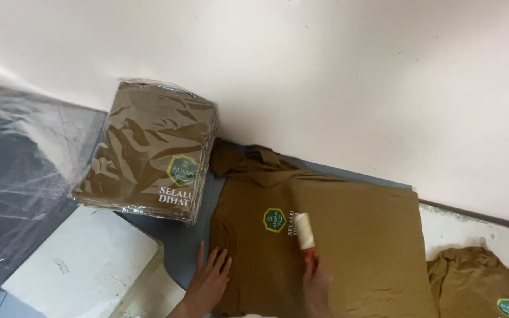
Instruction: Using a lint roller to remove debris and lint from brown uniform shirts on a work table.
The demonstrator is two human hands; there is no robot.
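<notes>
An olive-brown T-shirt lies spread flat on a grey surface, with a green hexagonal badge and white lettering on its chest. My left hand presses flat on the shirt's left edge, fingers spread. My right hand grips the red handle of a lint roller, whose white roll rests on the shirt just right of the badge.
A stack of folded brown shirts in clear plastic bags leans against the white wall at the left. Crinkled clear plastic sheeting covers the far left. A white board lies below the stack. Another brown shirt lies crumpled at the lower right.
</notes>
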